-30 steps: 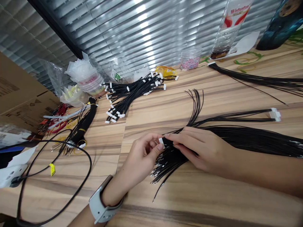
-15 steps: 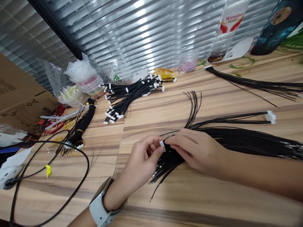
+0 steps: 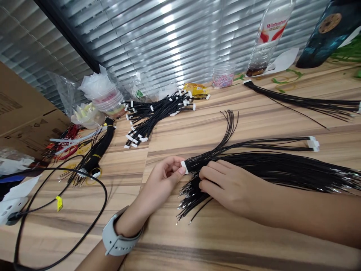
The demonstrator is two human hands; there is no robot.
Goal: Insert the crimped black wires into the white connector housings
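Note:
My left hand [image 3: 168, 176] pinches a small white connector [image 3: 184, 167] between thumb and fingers. Several black wires run out of it to the right, some with free ends curving up and away, others leading to a second white connector [image 3: 313, 143]. My right hand [image 3: 225, 182] lies over a thick bundle of loose black wires [image 3: 284, 171], its fingers curled on the wires near their metal-tipped left ends [image 3: 186, 197]. Its fingertips are partly hidden, so the exact number of wires in them cannot be seen. The bundle stretches under and past that hand to the right.
A pile of finished-looking black cables [image 3: 158, 113] with white connectors lies at the back. Another wire harness [image 3: 299, 99] is at the back right, near a bottle [image 3: 270, 37] and a clear jar [image 3: 223, 77]. At left are a tied cable bundle [image 3: 100, 148] and a looped black cord [image 3: 105, 195].
My left hand has moved slightly left with the white connector, uncovering the wires behind it. My right hand has come away from the connector, down onto the loose wire ends.

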